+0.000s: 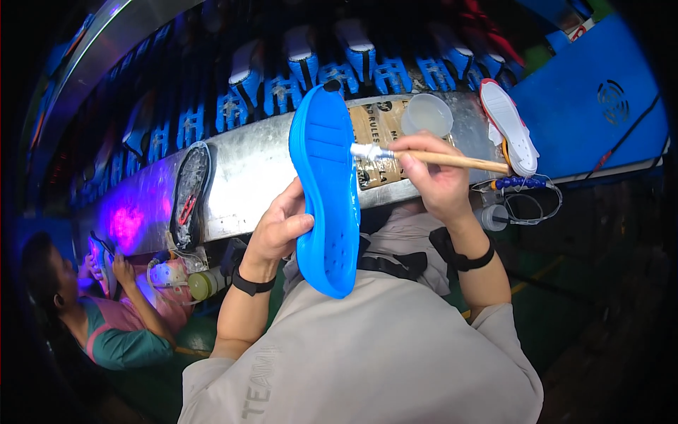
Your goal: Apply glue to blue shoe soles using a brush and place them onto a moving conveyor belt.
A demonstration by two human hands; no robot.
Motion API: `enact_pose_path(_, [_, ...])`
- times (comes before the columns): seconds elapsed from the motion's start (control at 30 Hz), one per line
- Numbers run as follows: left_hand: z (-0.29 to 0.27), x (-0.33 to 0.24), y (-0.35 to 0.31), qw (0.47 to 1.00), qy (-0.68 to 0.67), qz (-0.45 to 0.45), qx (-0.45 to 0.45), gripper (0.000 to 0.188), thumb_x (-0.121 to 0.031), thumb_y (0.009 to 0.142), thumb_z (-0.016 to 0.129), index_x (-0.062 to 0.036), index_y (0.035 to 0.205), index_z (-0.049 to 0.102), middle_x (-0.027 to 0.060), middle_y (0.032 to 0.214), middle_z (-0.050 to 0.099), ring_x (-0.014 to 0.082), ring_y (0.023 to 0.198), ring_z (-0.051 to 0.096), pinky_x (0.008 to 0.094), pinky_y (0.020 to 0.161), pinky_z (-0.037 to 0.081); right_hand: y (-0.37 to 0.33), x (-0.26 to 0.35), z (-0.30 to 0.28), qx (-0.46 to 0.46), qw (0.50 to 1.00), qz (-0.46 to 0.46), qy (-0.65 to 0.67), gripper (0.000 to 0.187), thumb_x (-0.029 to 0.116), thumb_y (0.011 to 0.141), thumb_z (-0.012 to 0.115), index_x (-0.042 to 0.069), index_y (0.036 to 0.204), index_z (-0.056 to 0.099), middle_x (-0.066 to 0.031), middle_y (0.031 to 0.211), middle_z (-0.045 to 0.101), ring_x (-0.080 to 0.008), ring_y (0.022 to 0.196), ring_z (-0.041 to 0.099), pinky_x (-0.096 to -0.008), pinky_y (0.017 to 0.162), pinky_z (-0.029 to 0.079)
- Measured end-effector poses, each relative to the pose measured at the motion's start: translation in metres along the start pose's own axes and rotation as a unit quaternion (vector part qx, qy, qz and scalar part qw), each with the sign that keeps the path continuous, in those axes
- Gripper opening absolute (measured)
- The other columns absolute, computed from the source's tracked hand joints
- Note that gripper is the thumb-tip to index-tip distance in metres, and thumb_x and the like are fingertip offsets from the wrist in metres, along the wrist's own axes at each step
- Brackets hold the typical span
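Observation:
My left hand (281,227) is closed on the side of a bright blue shoe sole (328,169), its hollow inner face turned up toward me. A dark spot marks the sole's far tip, and small holes dot its near end. Between the fingers and thumb of my right hand (436,173) is a wooden-handled brush (452,160). White stuff coats the bristles, which are at the sole's right rim; whether they touch it I cannot tell. A wet shine runs along the inside of that rim.
A translucent tub (426,115) stands on brown cardboard (378,134) on the metal bench (244,191). A black sole (191,198) lies left, a white-and-red sole (510,124) right. Behind, shoes sit on blue racks (282,92). At lower left another person (113,311) holds a shoe.

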State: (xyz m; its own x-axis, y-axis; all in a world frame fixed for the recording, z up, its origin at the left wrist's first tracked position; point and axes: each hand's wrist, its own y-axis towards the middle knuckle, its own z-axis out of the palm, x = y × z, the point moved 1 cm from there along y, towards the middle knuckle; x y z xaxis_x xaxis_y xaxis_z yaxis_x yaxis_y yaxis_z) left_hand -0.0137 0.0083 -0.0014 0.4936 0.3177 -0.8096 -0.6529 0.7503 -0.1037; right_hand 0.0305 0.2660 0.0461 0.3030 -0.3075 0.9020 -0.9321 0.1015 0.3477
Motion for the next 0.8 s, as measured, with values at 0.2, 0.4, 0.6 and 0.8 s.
enact_pose_path(0.2, [0.006,-0.002,-0.004,1.0,0.006,-0.013,0.01,0.09,-0.029,0.081,0.071,0.0051,0.151,0.027,0.0159,0.138,0.052,0.0244,0.125,0.055,0.0368,0.106,0.044,0.01,-0.021,0.002,-0.048,0.999,-0.006,0.012,0.012,0.005,0.09,0.064,0.0,0.098,0.07,-0.0051,0.087,0.066,-0.0124,0.08,0.059,-0.0271,0.074,0.047])
enact_pose_path(0.4, [0.003,0.001,-0.011,1.0,0.015,-0.027,-0.002,0.088,-0.034,0.083,0.067,0.0056,0.151,0.028,0.0168,0.138,0.052,0.0239,0.123,0.057,0.036,0.104,0.046,0.013,-0.024,0.004,-0.056,0.998,0.002,-0.008,0.015,0.009,0.095,0.061,-0.001,0.103,0.069,-0.0025,0.092,0.066,-0.0079,0.085,0.057,-0.023,0.077,0.045])
enact_pose_path(0.6, [0.006,0.0,-0.009,1.0,0.007,-0.026,-0.009,0.089,-0.036,0.083,0.066,0.006,0.151,0.026,0.0178,0.138,0.052,0.0242,0.123,0.057,0.036,0.104,0.046,0.011,-0.023,0.002,-0.098,0.994,-0.025,0.051,0.012,0.006,0.092,0.065,0.0,0.1,0.069,-0.0032,0.089,0.065,-0.0087,0.078,0.058,-0.0245,0.071,0.047])
enact_pose_path(0.8, [0.004,-0.001,0.0,1.0,0.017,-0.007,0.003,0.091,-0.036,0.083,0.067,0.0057,0.152,0.025,0.0173,0.139,0.052,0.0242,0.123,0.057,0.0359,0.104,0.046,0.004,-0.013,0.005,-0.021,1.0,-0.017,0.004,0.014,0.007,0.092,0.063,-0.001,0.101,0.069,-0.0055,0.091,0.066,-0.0106,0.082,0.058,-0.0253,0.074,0.045])
